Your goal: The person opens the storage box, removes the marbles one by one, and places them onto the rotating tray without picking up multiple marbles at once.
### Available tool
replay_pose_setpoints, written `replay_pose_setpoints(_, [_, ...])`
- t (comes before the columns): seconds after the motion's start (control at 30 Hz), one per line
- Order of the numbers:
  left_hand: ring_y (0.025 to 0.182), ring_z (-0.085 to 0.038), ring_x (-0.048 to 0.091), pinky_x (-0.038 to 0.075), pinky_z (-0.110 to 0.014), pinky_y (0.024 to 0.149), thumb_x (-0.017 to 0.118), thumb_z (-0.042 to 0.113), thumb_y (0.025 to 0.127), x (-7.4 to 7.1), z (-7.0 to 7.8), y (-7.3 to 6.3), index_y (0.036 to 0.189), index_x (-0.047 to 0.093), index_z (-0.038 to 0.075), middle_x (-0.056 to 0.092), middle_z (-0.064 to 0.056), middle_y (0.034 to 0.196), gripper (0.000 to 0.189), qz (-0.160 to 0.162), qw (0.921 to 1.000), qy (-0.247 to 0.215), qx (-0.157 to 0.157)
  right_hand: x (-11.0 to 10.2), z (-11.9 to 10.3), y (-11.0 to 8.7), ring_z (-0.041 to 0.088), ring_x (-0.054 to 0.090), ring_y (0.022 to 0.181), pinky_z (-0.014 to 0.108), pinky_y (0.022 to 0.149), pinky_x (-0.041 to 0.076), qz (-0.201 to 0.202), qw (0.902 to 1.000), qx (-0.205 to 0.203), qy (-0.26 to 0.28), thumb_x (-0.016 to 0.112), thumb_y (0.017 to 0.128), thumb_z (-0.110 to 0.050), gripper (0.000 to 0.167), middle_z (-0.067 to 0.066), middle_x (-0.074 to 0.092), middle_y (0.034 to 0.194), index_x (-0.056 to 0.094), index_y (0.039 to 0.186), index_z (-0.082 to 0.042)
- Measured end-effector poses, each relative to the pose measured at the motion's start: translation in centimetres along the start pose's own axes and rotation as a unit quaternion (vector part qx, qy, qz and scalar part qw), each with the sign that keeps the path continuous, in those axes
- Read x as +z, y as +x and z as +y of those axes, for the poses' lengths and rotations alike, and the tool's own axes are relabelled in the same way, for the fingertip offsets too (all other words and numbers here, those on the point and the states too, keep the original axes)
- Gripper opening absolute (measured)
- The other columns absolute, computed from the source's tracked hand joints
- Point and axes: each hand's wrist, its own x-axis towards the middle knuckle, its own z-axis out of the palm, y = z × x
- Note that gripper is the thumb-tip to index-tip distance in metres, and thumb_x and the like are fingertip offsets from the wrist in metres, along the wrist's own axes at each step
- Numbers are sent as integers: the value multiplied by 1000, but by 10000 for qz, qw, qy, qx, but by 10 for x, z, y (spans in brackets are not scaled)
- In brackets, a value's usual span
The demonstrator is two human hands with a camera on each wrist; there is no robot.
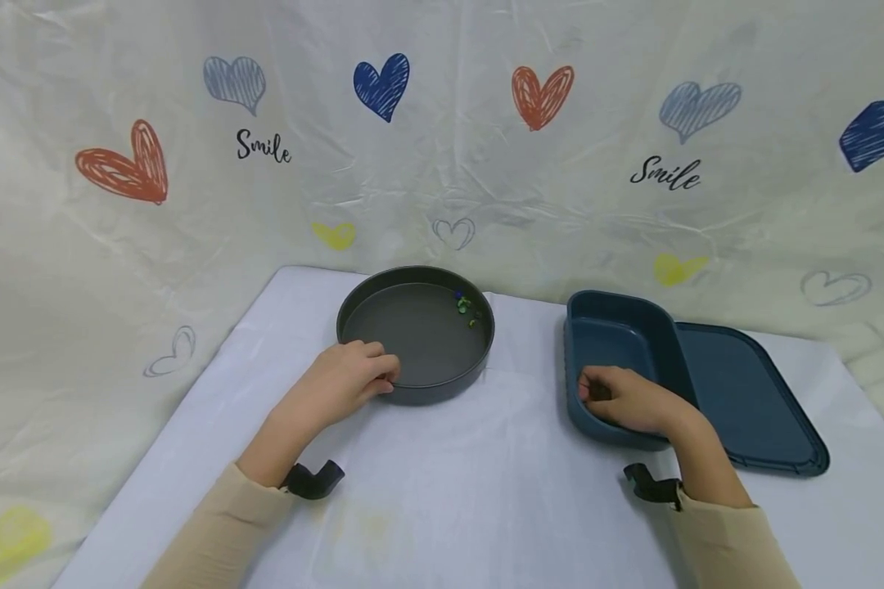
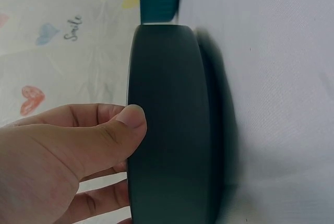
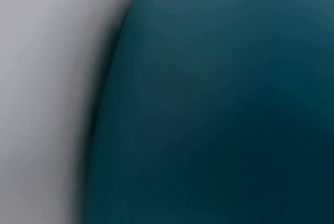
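Note:
In the head view a round dark grey baking pan sits on the white table, with my left hand at its near left rim. The left wrist view shows the thumb pressed on the pan's outer wall and the other fingers behind the rim. Several tiny green, blue and yellow pieces lie at the pan's right side. My right hand reaches down into a deep blue rectangular container, fingers curled. I cannot tell whether those fingertips hold anything. Only the container's outer wall fills the right wrist view.
A flat blue lid lies on the table right of the container, partly behind it. White cloth covers the table. Behind stands a pale sheet printed with hearts and "Smile". A black wrist mount sticks out from each sleeve.

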Motion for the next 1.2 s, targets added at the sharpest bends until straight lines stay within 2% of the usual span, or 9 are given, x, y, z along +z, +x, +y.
replay_pose_setpoints(0.47, [69,-13,53,45,-28,61,82,22,82,3,-1,-1,87,66,25,57,11,80,17,31,10000,-6,0,-4,-1,-5,12,53,71,27,62,45,99,9996,8,268,62,95,-7,7,0,56,81,57,95,-13])
replay_pose_setpoints(0.77, [69,-14,54,45,-28,61,82,23,82,2,-1,0,88,67,24,59,10,80,16,45,10000,-44,21,-7,0,-8,13,57,68,29,61,49,428,9978,-56,495,66,96,-13,11,3,60,82,56,97,-9])
replay_pose_setpoints(1.0, [69,-13,55,45,-28,61,82,23,82,2,-1,0,88,67,24,59,11,80,16,29,10000,-29,41,-7,-5,-5,20,61,70,31,61,53,1029,9915,-118,790,62,99,-14,12,9,64,92,58,109,-8])
replay_pose_setpoints(1.2, [68,-13,54,45,-28,62,82,22,82,2,-2,0,87,66,24,58,11,80,16,37,10000,-8,49,-8,-11,-3,21,66,73,31,69,55,1562,9831,-186,932,64,99,-22,17,10,66,95,62,111,-9])
